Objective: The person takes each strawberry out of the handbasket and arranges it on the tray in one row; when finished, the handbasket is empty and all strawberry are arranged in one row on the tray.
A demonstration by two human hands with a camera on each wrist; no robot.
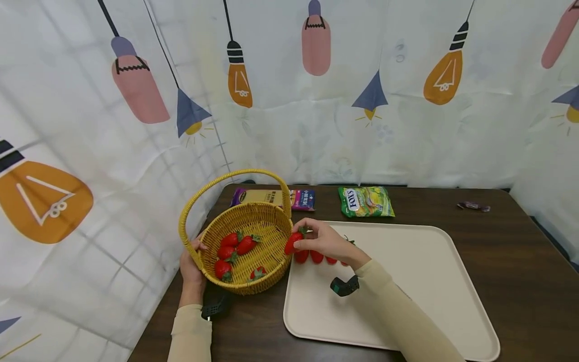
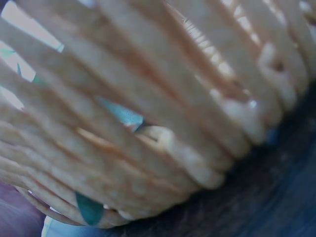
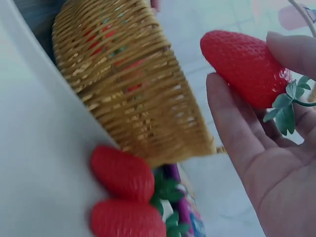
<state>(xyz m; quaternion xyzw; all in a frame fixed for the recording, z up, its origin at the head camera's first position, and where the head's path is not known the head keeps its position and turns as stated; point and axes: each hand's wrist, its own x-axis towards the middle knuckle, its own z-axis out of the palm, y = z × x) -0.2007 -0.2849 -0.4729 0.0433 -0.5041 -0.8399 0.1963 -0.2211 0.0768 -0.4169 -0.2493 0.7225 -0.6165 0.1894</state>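
My right hand (image 1: 323, 239) pinches a red strawberry (image 1: 293, 243) with green leaves between thumb and fingers, beside the right rim of the basket. In the right wrist view the held strawberry (image 3: 242, 64) is off the tray, its leaves toward the palm. The yellow woven basket (image 1: 276, 275) has a tall arched handle, and several strawberries (image 1: 226, 252) lie inside it. At the basket's left side my left hand (image 1: 192, 266) grips the rim, fingertips showing over the edge. Woven strands (image 2: 148, 98) fill the left wrist view. Several more strawberries (image 3: 123, 173) lie in a row on the tray.
The cream tray (image 1: 425, 281) covers the right middle of the dark table (image 1: 253, 327). Behind it lie a green candy bag (image 1: 366, 201) and, partly behind the basket, a purple packet (image 1: 303, 200). A small wrapped sweet (image 1: 473, 206) lies at far right. Patterned curtains border the table.
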